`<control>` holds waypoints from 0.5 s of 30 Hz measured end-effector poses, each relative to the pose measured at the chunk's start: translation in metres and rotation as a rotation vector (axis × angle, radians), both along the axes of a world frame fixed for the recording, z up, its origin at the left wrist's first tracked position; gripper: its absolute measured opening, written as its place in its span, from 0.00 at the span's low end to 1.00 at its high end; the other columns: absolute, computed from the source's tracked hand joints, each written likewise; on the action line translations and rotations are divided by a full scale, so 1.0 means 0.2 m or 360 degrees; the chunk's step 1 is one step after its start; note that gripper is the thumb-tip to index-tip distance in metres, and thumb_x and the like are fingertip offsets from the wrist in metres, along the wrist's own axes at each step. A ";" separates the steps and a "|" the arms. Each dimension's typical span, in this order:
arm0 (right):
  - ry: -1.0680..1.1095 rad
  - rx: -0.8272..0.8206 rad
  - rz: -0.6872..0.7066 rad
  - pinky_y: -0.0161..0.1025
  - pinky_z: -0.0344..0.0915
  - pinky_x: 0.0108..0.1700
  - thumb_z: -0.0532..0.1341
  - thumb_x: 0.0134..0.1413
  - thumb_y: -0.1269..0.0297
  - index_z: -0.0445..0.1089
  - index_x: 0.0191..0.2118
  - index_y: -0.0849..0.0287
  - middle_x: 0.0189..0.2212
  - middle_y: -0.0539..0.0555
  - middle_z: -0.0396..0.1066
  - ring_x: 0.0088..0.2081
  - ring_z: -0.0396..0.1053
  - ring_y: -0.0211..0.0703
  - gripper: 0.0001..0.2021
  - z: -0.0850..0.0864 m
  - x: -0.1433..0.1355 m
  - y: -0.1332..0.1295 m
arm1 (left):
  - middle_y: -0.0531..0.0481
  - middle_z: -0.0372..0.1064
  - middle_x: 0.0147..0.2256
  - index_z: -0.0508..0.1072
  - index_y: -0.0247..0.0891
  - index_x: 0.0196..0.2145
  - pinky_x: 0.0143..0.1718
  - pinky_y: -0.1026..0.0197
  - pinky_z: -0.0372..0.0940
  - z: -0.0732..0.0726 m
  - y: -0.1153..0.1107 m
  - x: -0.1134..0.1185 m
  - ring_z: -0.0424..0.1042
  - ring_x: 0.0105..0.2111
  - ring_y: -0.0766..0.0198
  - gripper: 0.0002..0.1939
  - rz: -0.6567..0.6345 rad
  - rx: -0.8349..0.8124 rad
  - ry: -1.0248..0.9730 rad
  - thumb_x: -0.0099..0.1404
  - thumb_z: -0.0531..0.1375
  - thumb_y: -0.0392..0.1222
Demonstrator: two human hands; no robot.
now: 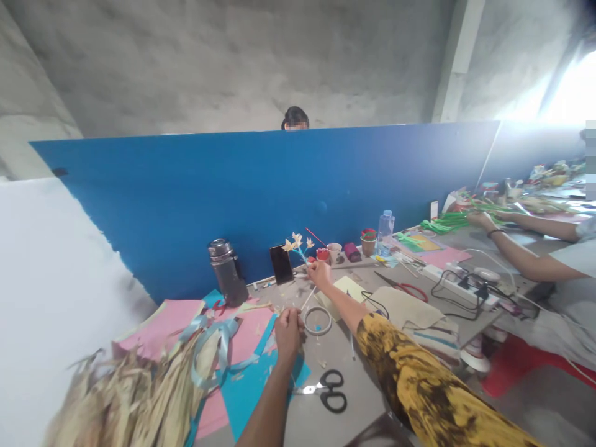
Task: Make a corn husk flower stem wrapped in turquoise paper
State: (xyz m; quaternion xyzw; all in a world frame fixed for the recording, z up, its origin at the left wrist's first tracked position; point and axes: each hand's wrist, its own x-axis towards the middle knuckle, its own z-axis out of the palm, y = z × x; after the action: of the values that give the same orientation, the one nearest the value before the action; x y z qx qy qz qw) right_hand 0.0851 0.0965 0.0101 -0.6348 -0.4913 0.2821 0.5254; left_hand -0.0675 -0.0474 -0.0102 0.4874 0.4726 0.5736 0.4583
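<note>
My right hand (320, 274) reaches far forward, fingers pinched at the base of a small spray of pale cream flowers (297, 242) with light blue stems. A thin white strip or stick (308, 299) runs from below my right hand down to my left hand (288, 329). My left hand is closed around its lower end, low over the table; the fingertips are partly hidden. Beside my left hand lies a roll of pale tape (318, 321). Black-handled scissors (333, 391) rest nearer to me. Just behind my right fingers sits a red cup-like thing (322, 254).
Dried husks (135, 403), pink paper (161, 329) and blue paper (246, 397) cover the left side. A thermos (227, 273) and phone (281, 264) stand by the blue partition (209, 186). Rightward are red-handled scissors (410, 288), a power strip (459, 287) and a co-worker's hands (482, 220).
</note>
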 end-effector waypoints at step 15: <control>0.0373 -0.0044 0.0115 0.30 0.66 0.24 0.63 0.43 0.75 0.70 0.22 0.60 0.14 0.48 0.68 0.18 0.68 0.36 0.05 0.10 0.11 0.02 | 0.58 0.59 0.14 0.71 0.36 0.29 0.13 0.69 0.53 -0.03 0.02 0.00 0.56 0.11 0.71 0.19 -0.0068 -0.0007 0.0064 0.58 0.58 0.58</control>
State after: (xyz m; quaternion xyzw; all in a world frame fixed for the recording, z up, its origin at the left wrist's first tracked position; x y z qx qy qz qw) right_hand 0.1076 0.0997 0.0308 -0.5866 -0.4453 0.3799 0.5597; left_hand -0.0682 -0.0435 -0.0167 0.5079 0.4725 0.5525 0.4620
